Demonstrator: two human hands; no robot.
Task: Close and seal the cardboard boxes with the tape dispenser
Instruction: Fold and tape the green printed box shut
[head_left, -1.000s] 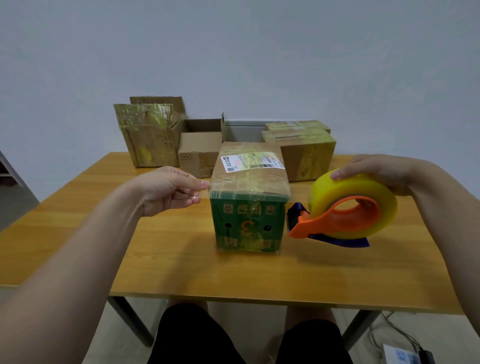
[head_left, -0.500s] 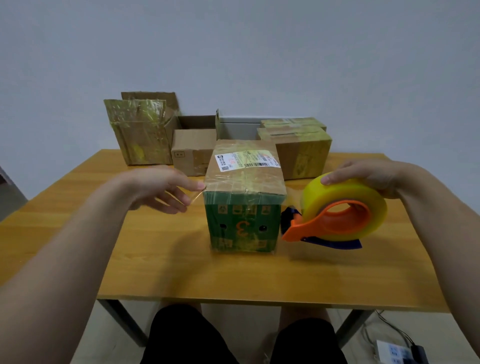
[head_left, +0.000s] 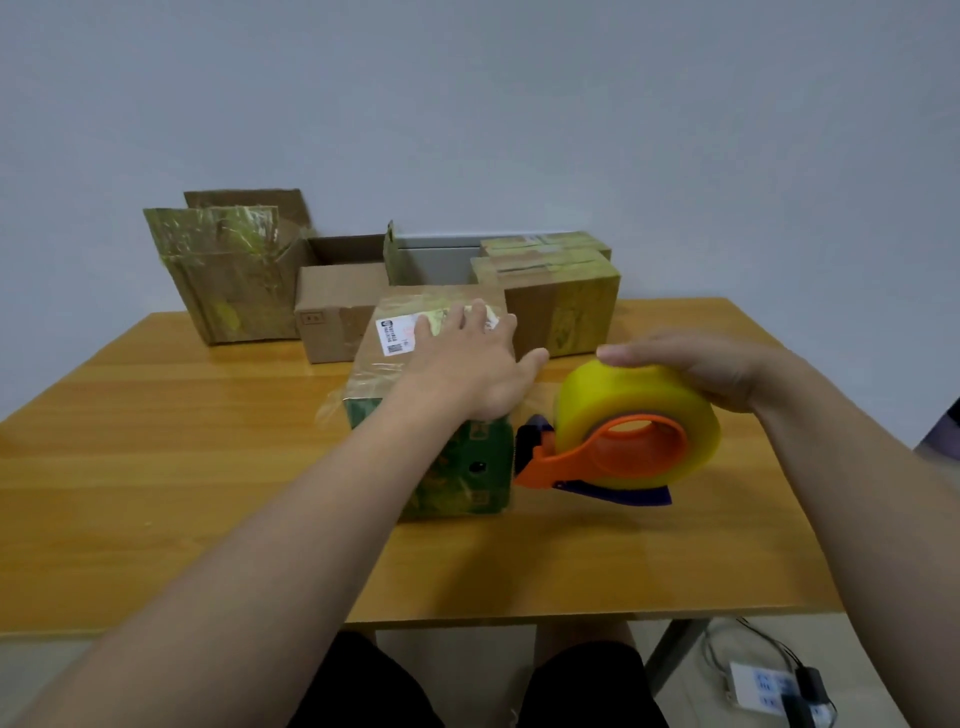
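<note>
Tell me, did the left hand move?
Yes. The left hand went from beside the green box onto its top, palm flat.

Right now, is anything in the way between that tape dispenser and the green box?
Nothing visible. The tape dispenser in the right hand sits just right of the green box; the left hand lies flat on top.

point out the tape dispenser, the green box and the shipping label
tape dispenser (head_left: 636, 415), head view, on the yellow roll
green box (head_left: 480, 467), head view, on its front face
shipping label (head_left: 397, 335), head view, on its white left part
</note>
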